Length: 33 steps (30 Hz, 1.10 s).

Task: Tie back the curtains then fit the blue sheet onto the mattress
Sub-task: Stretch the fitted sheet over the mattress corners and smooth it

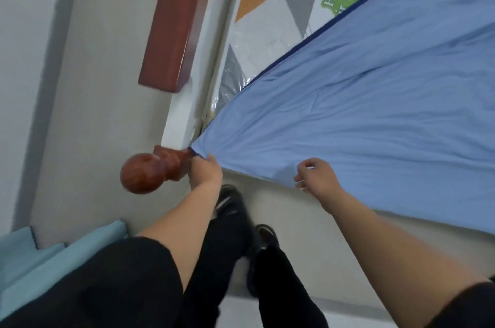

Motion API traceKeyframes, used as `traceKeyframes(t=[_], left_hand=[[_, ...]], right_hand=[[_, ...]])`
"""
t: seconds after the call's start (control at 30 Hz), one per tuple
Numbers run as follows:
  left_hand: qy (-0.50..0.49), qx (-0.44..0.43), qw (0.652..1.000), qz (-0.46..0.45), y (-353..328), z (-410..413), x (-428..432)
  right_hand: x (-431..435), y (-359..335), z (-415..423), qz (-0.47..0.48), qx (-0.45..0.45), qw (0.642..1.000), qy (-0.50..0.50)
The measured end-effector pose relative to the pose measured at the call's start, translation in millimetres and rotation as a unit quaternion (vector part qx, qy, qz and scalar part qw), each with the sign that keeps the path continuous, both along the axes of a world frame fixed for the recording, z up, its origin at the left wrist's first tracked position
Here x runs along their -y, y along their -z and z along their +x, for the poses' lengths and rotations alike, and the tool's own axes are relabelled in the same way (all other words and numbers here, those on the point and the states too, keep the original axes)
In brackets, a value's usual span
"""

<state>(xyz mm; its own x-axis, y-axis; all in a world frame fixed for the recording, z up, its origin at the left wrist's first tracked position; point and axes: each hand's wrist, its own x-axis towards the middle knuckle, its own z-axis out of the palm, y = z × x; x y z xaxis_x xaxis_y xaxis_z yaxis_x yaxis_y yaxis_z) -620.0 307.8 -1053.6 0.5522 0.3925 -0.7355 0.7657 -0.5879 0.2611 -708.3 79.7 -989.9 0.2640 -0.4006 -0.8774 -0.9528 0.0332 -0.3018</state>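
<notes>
The blue sheet (361,113) with a dark blue hem lies spread over the mattress (267,19), which is wrapped in clear plastic and printed with orange, grey and white shapes. The sheet's corner is drawn down over the near mattress corner beside a red-brown bedpost knob (142,173). My left hand (206,171) grips the sheet's corner right at that post. My right hand (314,176) hovers with curled fingers at the sheet's lower edge along the mattress side; whether it pinches the fabric is unclear.
A red-brown wooden rail (176,22) of the bed frame runs along the white wall. Light teal fabric (53,255) lies at the lower left. My legs in black trousers and dark shoes (233,204) stand on the pale floor close to the bed.
</notes>
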Motion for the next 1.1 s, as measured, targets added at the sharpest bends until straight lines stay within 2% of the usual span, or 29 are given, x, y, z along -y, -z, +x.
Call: traceKeyframes(t=[0.13,0.27,0.33,0.43,0.5,0.6,0.7,0.8,0.93,1.03,1.1], left_hand=[[0.146,-0.059,0.986,-0.051,-6,-1,-3],[0.280,-0.127,0.941,-0.142,-42,-3,6],[0.343,-0.135,0.903,-0.219,-67,16,5],[0.371,-0.148,0.862,-0.310,-133,42,-5],[0.357,-0.136,0.856,-0.349,-165,66,-11],[0.453,-0.088,0.833,-0.307,-178,113,-14],[0.543,-0.045,0.795,-0.266,-177,156,8],[0.677,-0.027,0.703,-0.215,-169,183,42],[0.783,0.013,0.604,-0.151,-158,215,91],[0.885,0.059,0.458,-0.055,-149,233,130],[0.930,0.035,0.364,-0.019,-140,242,146]], right_hand=[[-31,11,17,0.023,-0.004,0.997,0.074],[-56,23,38,0.008,-0.007,0.992,0.129],[-67,34,60,-0.055,-0.006,0.980,0.189],[-89,36,83,-0.098,-0.033,0.958,0.268],[-109,34,97,-0.077,-0.033,0.950,0.301],[-136,12,124,-0.057,-0.003,0.947,0.316],[-140,-20,138,-0.056,0.051,0.936,0.344],[-138,-33,139,-0.020,0.086,0.905,0.417],[-140,-45,131,0.002,0.087,0.857,0.507],[-142,-47,118,0.025,0.079,0.827,0.556],[-149,-48,115,0.042,0.073,0.824,0.560]])
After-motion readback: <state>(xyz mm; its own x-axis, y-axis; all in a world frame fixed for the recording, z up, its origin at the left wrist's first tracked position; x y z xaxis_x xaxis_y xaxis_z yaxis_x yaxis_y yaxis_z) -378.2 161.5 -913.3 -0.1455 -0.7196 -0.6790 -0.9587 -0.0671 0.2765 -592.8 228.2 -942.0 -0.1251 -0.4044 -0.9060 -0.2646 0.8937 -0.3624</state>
